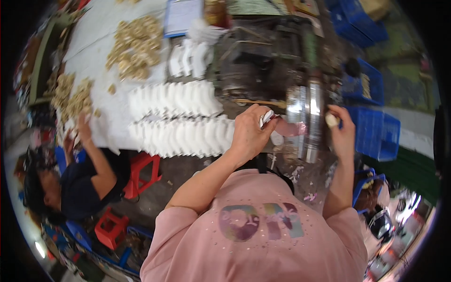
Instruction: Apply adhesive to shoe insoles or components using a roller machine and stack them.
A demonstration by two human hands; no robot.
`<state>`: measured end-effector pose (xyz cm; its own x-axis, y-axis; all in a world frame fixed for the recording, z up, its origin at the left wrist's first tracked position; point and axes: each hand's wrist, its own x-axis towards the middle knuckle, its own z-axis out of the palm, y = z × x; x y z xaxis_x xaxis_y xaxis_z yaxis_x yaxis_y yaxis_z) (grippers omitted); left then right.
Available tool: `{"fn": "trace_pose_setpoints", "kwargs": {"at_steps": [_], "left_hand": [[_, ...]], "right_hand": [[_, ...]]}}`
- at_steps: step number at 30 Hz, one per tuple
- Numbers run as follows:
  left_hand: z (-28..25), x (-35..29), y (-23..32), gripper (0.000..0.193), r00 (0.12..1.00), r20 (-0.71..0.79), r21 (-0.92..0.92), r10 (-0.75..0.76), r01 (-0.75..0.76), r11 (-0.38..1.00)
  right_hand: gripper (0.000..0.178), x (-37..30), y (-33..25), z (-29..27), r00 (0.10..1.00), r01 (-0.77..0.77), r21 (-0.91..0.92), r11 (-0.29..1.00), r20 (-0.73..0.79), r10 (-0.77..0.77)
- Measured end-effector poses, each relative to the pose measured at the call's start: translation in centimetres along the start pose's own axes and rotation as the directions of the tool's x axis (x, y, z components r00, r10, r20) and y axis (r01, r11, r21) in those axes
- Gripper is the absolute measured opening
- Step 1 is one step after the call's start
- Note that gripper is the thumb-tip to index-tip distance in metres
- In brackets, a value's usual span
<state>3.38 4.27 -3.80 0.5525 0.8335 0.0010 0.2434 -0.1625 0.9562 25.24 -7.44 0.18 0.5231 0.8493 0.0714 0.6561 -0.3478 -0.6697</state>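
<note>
My left hand (251, 131) is closed in front of the machine, its thumb and fingers round a small white piece (266, 118) with a dark reddish edge; its kind I cannot make out. A pinkish sheet or film (290, 128) shows between that hand and the shiny metal cylinders (307, 122) of the machine. Right of the cylinders, my right hand (344, 131) pinches a small cream-coloured, rounded piece (332, 120). Two rows of white curved pieces (176, 98) stand packed side by side on the table left of my left hand.
Heaps of tan ring-like pieces (136, 47) lie on the white-covered table (101, 54). A dark machine body (253, 56) stands ahead. Blue crates (376, 134) are at the right. A co-worker (89, 174) handles tan pieces at the left, near red stools (143, 174).
</note>
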Motion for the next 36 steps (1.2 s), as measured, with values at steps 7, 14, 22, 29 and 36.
{"fn": "trace_pose_setpoints", "kwargs": {"at_steps": [7,14,22,29,36], "left_hand": [[-20.1,1.1,-13.3,0.011,0.894,-0.433,0.527,0.116,0.146,0.837],[-31.2,-0.5,-22.7,0.012,0.943,-0.327,0.868,0.066,0.272,0.415],[-29.6,-0.4,-21.7,0.024,0.949,-0.18,0.866,-0.259,0.278,0.416],[-18.1,0.3,-7.4,0.039,0.973,0.111,-0.411,-0.202,0.23,0.882],[-6.2,-1.2,-0.1,0.055,0.972,0.223,-0.857,0.074,0.159,0.489]], "right_hand": [[0.022,-0.3,1.6,-0.4,0.973,-0.189,0.06,0.98,-0.122,0.195],[0.026,0.3,1.7,0.0,0.981,-0.143,0.033,0.989,-0.128,0.146],[0.025,-0.1,-0.9,0.2,0.97,-0.102,0.101,0.99,-0.21,0.121],[0.023,-1.1,-9.0,6.2,0.986,0.131,0.245,0.961,0.069,-0.152],[0.026,-2.7,-12.7,12.4,0.923,0.383,0.147,0.912,-0.017,-0.385]]}}
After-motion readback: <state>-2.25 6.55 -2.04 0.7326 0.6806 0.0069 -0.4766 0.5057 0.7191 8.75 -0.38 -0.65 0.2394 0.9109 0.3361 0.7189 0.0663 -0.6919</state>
